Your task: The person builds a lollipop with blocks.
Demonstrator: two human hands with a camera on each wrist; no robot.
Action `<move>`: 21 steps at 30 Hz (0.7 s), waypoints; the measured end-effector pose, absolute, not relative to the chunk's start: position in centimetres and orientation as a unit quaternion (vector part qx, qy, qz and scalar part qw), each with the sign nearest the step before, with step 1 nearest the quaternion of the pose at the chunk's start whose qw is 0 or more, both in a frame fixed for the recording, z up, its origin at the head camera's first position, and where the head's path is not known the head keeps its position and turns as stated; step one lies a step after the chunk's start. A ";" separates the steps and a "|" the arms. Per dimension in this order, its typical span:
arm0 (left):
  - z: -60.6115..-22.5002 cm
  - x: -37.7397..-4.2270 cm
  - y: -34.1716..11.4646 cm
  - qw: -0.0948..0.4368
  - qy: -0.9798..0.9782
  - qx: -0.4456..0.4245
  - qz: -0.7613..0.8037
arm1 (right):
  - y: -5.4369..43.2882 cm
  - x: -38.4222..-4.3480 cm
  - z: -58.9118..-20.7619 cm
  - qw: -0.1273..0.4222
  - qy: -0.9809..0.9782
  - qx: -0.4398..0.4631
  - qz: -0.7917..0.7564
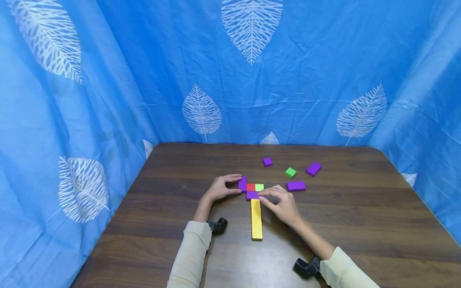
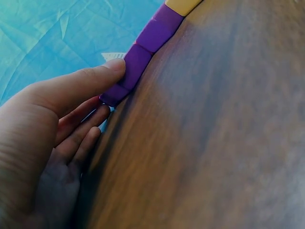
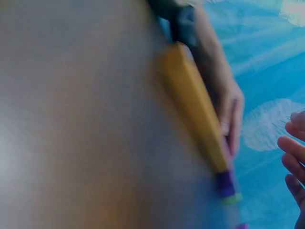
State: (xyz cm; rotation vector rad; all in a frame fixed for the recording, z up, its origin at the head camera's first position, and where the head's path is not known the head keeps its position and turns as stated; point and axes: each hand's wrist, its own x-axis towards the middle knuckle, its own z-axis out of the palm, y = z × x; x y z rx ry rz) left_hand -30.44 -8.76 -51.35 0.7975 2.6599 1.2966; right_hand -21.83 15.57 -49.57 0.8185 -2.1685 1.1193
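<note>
My left hand point(image 1: 218, 189) pinches a purple rectangular block point(image 1: 242, 184), thumb at its near end and index finger at its far end. In the left wrist view the thumb point(image 2: 90, 81) lies against that purple block point(image 2: 136, 67). Beside it sit a red square block point(image 1: 250, 187) and a light green one point(image 1: 259, 187), with another purple block point(image 1: 252, 195) lying crosswise below them. My right hand point(image 1: 284, 204) has its fingertips right at this crosswise block's right end. In the right wrist view its fingers point(image 3: 293, 145) are loosely bent. A long yellow strip point(image 1: 256, 222) runs from the crosswise block toward me.
Loose blocks lie toward the back right: a small purple one point(image 1: 267, 162), a green one point(image 1: 290, 172) and two purple rectangles, one angled point(image 1: 313, 169) and one flatter point(image 1: 296, 186). The brown wooden table point(image 1: 162, 240) meets a blue leaf-print curtain point(image 1: 288, 100) behind.
</note>
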 end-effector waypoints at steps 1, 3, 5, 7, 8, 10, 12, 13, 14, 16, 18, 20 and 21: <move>-51.4 -30.5 -8.8 0.037 0.867 0.262 0.422 | 15.7 -22.4 -49.1 0.280 -0.810 0.305 0.415; -51.4 -30.5 -8.8 0.036 0.868 0.262 0.421 | 15.9 -23.8 -48.0 0.285 -0.809 0.304 0.415; -51.4 -30.4 -8.9 0.035 0.868 0.264 0.419 | 16.1 -25.2 -46.7 0.299 -0.805 0.295 0.420; -51.3 -30.4 -8.9 0.035 0.869 0.263 0.417 | 16.3 -26.6 -45.5 0.314 -0.801 0.276 0.428; -51.3 -30.4 -8.9 0.036 0.869 0.262 0.418 | 16.4 -27.2 -44.9 0.323 -0.798 0.265 0.434; -51.3 -30.4 -8.9 0.038 0.869 0.259 0.419 | 16.5 -28.6 -44.0 0.337 -0.795 0.241 0.444; -51.3 -30.4 -8.9 0.041 0.869 0.256 0.421 | 16.7 -30.0 -43.5 0.344 -0.793 0.222 0.450; -51.3 -30.4 -9.0 0.044 0.869 0.256 0.421 | 16.8 -30.7 -43.4 0.343 -0.795 0.214 0.453; -51.4 -30.4 -9.0 0.045 0.869 0.255 0.422 | 16.9 -31.3 -43.5 0.339 -0.798 0.207 0.453; -51.4 -30.5 -9.0 0.047 0.869 0.255 0.422 | 17.2 -32.6 -44.0 0.324 -0.808 0.191 0.453; -51.5 -30.5 -8.9 0.046 0.868 0.255 0.423 | 17.5 -33.8 -44.8 0.301 -0.823 0.171 0.450; -51.5 -30.6 -8.9 0.043 0.868 0.257 0.422 | 17.8 -34.8 -45.7 0.273 -0.835 0.154 0.452; -51.5 -30.6 -8.9 0.041 0.868 0.259 0.421 | 18.0 -35.2 -46.1 0.260 -0.841 0.147 0.451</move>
